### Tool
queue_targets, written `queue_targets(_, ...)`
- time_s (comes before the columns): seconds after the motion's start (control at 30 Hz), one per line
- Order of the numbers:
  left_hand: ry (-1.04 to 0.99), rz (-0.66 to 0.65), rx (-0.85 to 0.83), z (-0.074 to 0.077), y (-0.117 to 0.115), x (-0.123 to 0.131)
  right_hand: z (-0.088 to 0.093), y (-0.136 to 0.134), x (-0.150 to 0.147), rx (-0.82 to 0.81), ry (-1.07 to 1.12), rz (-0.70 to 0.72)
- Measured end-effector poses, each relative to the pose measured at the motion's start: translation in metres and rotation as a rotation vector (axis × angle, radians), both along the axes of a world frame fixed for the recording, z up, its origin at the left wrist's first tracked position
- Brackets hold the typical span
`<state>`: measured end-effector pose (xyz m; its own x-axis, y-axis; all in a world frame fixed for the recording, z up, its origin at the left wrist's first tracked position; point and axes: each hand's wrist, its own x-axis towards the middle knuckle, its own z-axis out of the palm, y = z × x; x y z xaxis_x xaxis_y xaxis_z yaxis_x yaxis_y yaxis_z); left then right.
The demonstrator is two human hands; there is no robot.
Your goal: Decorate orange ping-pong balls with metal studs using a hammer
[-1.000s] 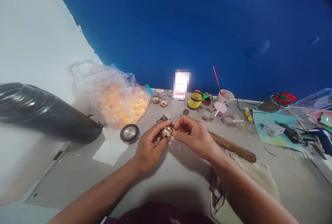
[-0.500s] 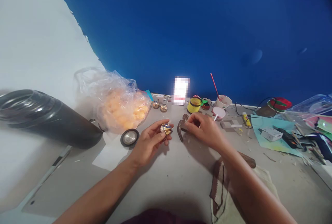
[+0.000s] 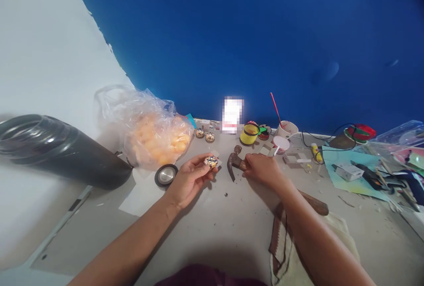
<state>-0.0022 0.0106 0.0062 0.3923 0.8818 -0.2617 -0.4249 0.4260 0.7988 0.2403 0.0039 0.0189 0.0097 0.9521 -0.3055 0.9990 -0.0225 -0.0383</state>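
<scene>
Carefully now: left hand (image 3: 194, 181) holds shiny mosaic ball (image 3: 210, 162) in fingers, above middle of worktop (image 3: 205, 237). Right hand (image 3: 263, 169) is closed around handle of hammer (image 3: 236, 161), just behind head; claw points to near edge. Better to keep ball apart from claw, pinch lightly, grip handle firmly. 2 similar balls (image 3: 209, 137) stand near far edge.

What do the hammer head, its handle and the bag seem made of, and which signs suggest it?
Hammer head: probably iron or steel, dull, with brownish, rust-like colouring.
Handle: likely wood, brown and matte.
Bag: apparently plastic film, see-through with shiny creases.
</scene>
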Motion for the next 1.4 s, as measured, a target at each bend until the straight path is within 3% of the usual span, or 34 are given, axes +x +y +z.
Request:
queue_targets(0.17, 0.146, 0.061, 0.152, 0.000, -0.001, -0.001, 0.014, -0.003, 0.007, 0.019, 0.021, 0.054)
queue_targets(0.27, 0.245, 0.073, 0.217, -0.002, 0.001, -0.002, 0.032, -0.013, 0.009, 0.099, 0.208, 0.074)
queue_targets(0.4, 0.266, 0.090, 0.219, -0.006, 0.002, -0.001, 0.050, -0.030, -0.003, 0.300, 0.453, -0.008)
queue_targets(0.5, 0.237, 0.090, 0.235, -0.008, 0.001, 0.001, 0.056, -0.039, -0.018, 0.424, 0.621, 0.087)
queue_targets(0.57, 0.247, 0.077, 0.264, -0.009, 0.001, 0.001, 0.058, -0.042, -0.024, 0.422, 0.681, 0.152)
queue_targets(0.73, 0.326, 0.087, 0.421, -0.015, -0.001, 0.000, 0.060, -0.045, -0.024, 0.419, 0.670, 0.079)
queue_targets(0.97, 0.568, 0.109, 0.686, -0.021, -0.004, -0.003, 0.067, -0.048, -0.028, 0.341, 0.637, 0.115)
queue_targets(1.07, 0.668, 0.120, 0.794, -0.020, -0.003, -0.003, 0.068, -0.050, -0.028, 0.397, 0.607, 0.070)
queue_targets(1.27, 0.723, 0.131, 0.767, -0.019, -0.003, -0.002, 0.068, -0.048, -0.028, 0.343, 0.662, 0.111)
queue_targets(1.4, 0.700, 0.136, 0.730, -0.018, -0.002, -0.002, 0.067, -0.047, -0.025, 0.412, 0.688, 0.077)
